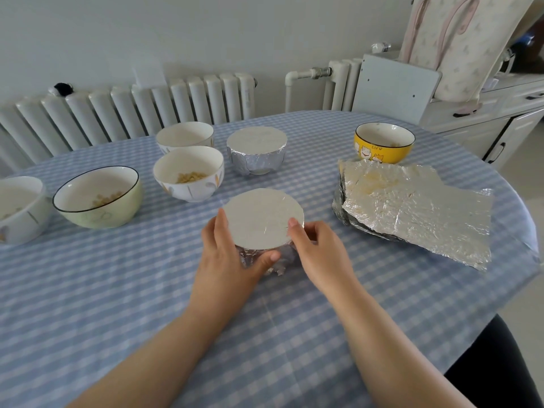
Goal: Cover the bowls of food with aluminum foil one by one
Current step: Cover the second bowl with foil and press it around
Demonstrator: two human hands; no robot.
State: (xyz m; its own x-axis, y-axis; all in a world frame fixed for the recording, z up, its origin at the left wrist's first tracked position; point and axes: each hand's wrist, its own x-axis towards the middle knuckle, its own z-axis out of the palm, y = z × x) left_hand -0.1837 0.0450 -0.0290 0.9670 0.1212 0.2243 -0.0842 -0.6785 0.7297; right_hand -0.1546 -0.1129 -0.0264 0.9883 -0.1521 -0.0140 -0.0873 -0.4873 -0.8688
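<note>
While the foil-covered bowl [263,222] sits near the middle of the counter [147,290], just in front of the person, both hands are on it. The left hand [229,254] wraps the near-left side, fingers curled along the rim and thumb pressed into the crumpled foil skirt below; its grip is grasping the bowl. The right hand [316,248] holds the right side, thumb on the rim edge and fingers curled behind, so that grip also clasps the bowl.

The step in hand looks like sealing the foil edge. To do it well, the hands should probably work round the rim, pinching the skirt tight against the bowl wall without pushing on the flat top, which is smooth and could dent or tear. The loose, ragged foil at the near bottom edge seems to want tucking under.

A second wrapped bowl [256,150] stands farther back. Uncovered bowls wait to the left: a green bowl [98,198], a white bowl [188,173] with food showing, another white one behind [185,136], and one at the left edge [20,209]. A yellow bowl [384,142] stands apart on the right, just behind the stack of foil sheets [418,210]. Nothing blocks the hands, though the open bowls sit near the left elbow's path.
</note>
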